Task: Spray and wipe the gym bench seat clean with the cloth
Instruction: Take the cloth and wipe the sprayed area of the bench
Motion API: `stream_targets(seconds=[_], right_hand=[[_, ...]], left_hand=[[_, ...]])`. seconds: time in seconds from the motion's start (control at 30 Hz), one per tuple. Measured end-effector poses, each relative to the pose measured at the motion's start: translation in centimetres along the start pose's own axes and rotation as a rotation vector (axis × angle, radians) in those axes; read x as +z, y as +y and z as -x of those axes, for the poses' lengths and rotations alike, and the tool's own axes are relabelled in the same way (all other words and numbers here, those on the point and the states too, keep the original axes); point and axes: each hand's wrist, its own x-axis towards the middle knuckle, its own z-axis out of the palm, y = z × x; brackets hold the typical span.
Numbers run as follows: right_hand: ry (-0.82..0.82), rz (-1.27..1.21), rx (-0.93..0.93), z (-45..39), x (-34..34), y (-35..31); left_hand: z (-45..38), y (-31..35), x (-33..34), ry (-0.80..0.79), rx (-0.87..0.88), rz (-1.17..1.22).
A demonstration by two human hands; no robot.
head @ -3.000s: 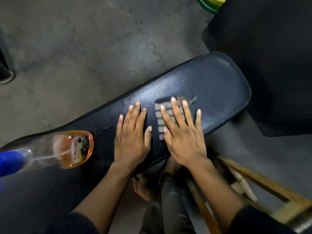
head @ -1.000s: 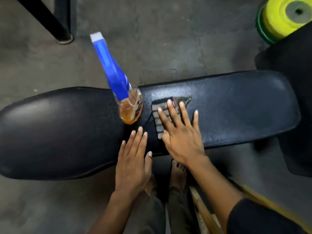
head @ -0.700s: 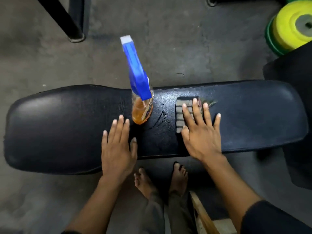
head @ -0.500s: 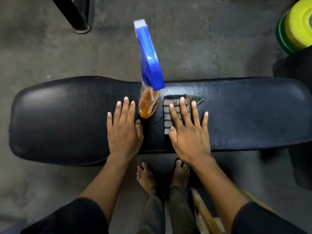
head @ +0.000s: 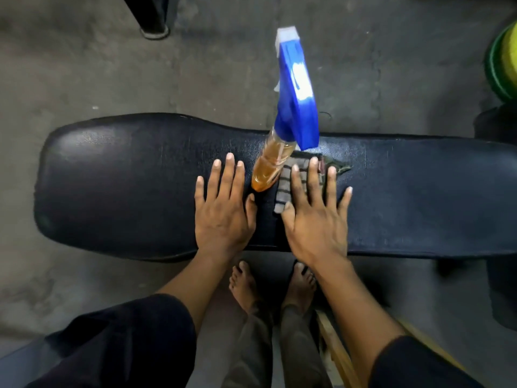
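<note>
The black padded bench seat [head: 117,186] runs left to right across the view. A spray bottle [head: 282,141] with a blue trigger head and orange liquid stands upright on it, untouched. My left hand [head: 223,208] lies flat on the seat just left of the bottle, fingers spread, holding nothing. My right hand [head: 313,217] presses flat on a grey checked cloth [head: 285,189] just right of the bottle; most of the cloth is under the fingers.
My bare feet [head: 246,287] stand under the near edge of the bench. A black post foot [head: 154,26] is on the grey floor behind left. Yellow and green weight plates [head: 503,60] sit at the far right. A wooden frame [head: 335,351] lies at lower right.
The view swung so the bench now lies level. My left hand slid up beside the bottle and rests flat. My right hand has stayed on the cloth.
</note>
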Motion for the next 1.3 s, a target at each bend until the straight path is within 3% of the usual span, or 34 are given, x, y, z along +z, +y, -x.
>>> stream_targets(seconds=[0.2, 0.33, 0.47, 0.67, 0.8, 0.93, 1.13, 1.3], right_hand=[[-0.028, 0.079, -0.066, 5.2, 0.7, 3.9], [0.031, 0.026, 0.071, -0.4, -0.9, 5.1], [0.059, -0.029, 0.071, -4.1, -0.9, 1.9], [0.027, 0.039, -0.078, 3.8, 1.0, 2.0], [0.036, 0.067, 0.016, 3.2, 0.7, 5.8], [0.086, -0.018, 0.11, -2.5, -0.6, 4.5], [0.069, -0.02, -0.013, -0.5, 0.0, 0.8], [0.07, 0.019, -0.051, 3.3, 1.1, 3.3]], left_hand=[[-0.1, -0.1, 0.0, 0.007, 0.005, -0.008], [-0.2, -0.1, 0.5, 0.038, -0.002, -0.004], [-0.2, -0.1, 0.5, 0.031, -0.002, -0.006], [-0.2, 0.1, -0.2, 0.005, -0.01, -0.004], [-0.4, 0.3, -0.3, 0.009, -0.01, -0.01], [-0.5, 0.3, -0.3, 0.009, -0.006, -0.02], [-0.4, 0.5, -0.8, -0.012, -0.019, -0.034], [-0.6, 0.9, -1.0, -0.008, -0.028, -0.031]])
